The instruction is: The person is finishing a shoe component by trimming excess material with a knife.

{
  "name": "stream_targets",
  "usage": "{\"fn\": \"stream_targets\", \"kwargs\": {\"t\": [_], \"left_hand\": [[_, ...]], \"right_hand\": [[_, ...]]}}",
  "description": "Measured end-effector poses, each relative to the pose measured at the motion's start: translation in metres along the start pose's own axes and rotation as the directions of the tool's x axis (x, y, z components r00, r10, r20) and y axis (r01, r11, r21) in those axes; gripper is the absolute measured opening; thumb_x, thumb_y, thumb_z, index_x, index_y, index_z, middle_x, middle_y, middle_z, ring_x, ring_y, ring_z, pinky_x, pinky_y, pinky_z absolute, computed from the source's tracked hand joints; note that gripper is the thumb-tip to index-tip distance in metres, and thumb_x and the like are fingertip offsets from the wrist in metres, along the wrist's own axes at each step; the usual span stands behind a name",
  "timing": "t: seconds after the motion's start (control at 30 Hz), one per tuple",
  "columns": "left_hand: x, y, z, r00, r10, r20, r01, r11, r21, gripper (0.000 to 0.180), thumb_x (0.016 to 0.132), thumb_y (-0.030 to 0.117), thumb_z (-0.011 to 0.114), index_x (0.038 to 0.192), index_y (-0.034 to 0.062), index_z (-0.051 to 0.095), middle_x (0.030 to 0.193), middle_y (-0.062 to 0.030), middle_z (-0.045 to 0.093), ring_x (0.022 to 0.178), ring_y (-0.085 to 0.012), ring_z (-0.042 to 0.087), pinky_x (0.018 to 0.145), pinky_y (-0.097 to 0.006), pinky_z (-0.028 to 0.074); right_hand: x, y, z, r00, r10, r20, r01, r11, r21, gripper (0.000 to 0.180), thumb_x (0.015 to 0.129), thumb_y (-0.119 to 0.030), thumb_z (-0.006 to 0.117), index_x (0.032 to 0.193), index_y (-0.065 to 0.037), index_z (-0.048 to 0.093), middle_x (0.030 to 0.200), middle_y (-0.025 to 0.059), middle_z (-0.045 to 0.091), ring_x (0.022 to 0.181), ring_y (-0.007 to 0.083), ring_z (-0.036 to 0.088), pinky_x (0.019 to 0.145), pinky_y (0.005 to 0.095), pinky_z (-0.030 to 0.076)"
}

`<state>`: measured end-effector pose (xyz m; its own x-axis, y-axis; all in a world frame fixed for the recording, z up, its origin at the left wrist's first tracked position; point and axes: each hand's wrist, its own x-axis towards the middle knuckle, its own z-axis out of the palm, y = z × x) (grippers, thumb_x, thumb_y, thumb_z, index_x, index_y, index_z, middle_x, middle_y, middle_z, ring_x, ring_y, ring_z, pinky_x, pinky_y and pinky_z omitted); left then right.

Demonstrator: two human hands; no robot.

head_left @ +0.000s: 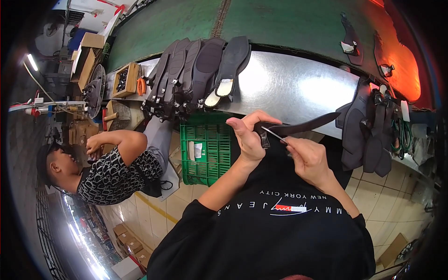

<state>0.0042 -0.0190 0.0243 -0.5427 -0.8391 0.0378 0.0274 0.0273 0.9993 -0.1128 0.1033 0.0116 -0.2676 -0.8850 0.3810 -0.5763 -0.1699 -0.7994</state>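
My left hand point(249, 140) grips one end of a dark, curved shoe insole point(310, 126), thumb raised and fingers behind it. The insole is held edge-on above the front of the metal table, its free end pointing right. Pinched in my right hand point(308, 158) is a slim metal tool point(274, 134). Its tip lies against the insole's held end, close to my left fingers. A small dark shiny piece point(264, 140) shows under that end; I cannot make out what it is.
Dark insoles point(207, 60) lie in a row on the metal table point(280, 79); more point(357, 135) overhang its right edge. Behind runs a green conveyor belt point(289, 23), with insoles under orange light. A green crate point(205, 156) stands below; a co-worker point(121, 168) is at left.
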Motion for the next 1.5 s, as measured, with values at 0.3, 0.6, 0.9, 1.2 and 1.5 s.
{"fn": "stream_targets", "kwargs": {"t": [0.3, 0.6, 0.9, 1.2, 1.5], "left_hand": [[0.001, -0.003, -0.002, 0.995, 0.086, -0.046, -0.085, 0.996, 0.023, 0.095, 0.086, 0.072, 0.003, 0.082, -0.0011, 0.064, 0.068, -0.0071, 0.061, 0.058, -0.0129, 0.055, 0.061, -0.020, 0.043], [0.026, -0.016, -0.008, 0.818, -0.524, 0.235, 0.481, 0.402, -0.779, 0.059, 0.079, 0.068, 0.054, 0.090, 0.0101, 0.060, 0.074, -0.0029, 0.062, 0.062, -0.0127, 0.056, 0.061, -0.024, 0.044], [0.016, -0.015, 0.014, 0.836, -0.529, 0.147, 0.423, 0.449, -0.787, 0.055, 0.083, 0.068, 0.045, 0.083, 0.0133, 0.054, 0.068, -0.0029, 0.056, 0.065, -0.0192, 0.058, 0.061, -0.032, 0.047], [0.021, -0.026, 0.010, 0.835, -0.482, 0.265, 0.514, 0.511, -0.689, 0.059, 0.088, 0.067, 0.039, 0.081, 0.0089, 0.049, 0.061, -0.0067, 0.053, 0.057, -0.0218, 0.055, 0.054, -0.032, 0.046], [0.023, -0.024, 0.010, 0.797, -0.532, 0.285, 0.578, 0.535, -0.616, 0.057, 0.094, 0.058, 0.038, 0.101, 0.0032, 0.053, 0.070, -0.0075, 0.058, 0.062, -0.0193, 0.060, 0.056, -0.030, 0.049]], "right_hand": [[-0.005, -0.007, 0.003, 0.997, -0.052, 0.062, 0.043, 0.989, 0.139, 0.015, 0.078, 0.001, 0.064, 0.092, 0.000, 0.061, 0.071, 0.0105, 0.062, 0.060, 0.0256, 0.062, 0.052, 0.0328, 0.048], [0.003, -0.008, -0.002, 1.000, -0.002, -0.022, 0.002, 0.999, 0.032, 0.011, 0.079, 0.000, 0.064, 0.090, -0.002, 0.061, 0.071, 0.0105, 0.059, 0.060, 0.0268, 0.059, 0.051, 0.0343, 0.045], [0.005, -0.005, 0.008, 0.996, 0.056, -0.072, -0.063, 0.994, -0.091, 0.006, 0.082, -0.005, 0.063, 0.086, -0.003, 0.058, 0.071, 0.0099, 0.058, 0.060, 0.0288, 0.059, 0.052, 0.0364, 0.046], [0.000, -0.008, 0.009, 0.966, 0.215, 0.143, -0.230, 0.968, 0.097, 0.007, 0.085, -0.005, 0.059, 0.085, -0.003, 0.053, 0.066, 0.0136, 0.056, 0.060, 0.0330, 0.059, 0.050, 0.0406, 0.043], [0.006, -0.003, -0.004, 0.991, 0.131, 0.014, -0.131, 0.973, 0.190, 0.020, 0.075, -0.005, 0.068, 0.094, -0.007, 0.062, 0.069, 0.0072, 0.058, 0.057, 0.0183, 0.058, 0.052, 0.0287, 0.046]]}}
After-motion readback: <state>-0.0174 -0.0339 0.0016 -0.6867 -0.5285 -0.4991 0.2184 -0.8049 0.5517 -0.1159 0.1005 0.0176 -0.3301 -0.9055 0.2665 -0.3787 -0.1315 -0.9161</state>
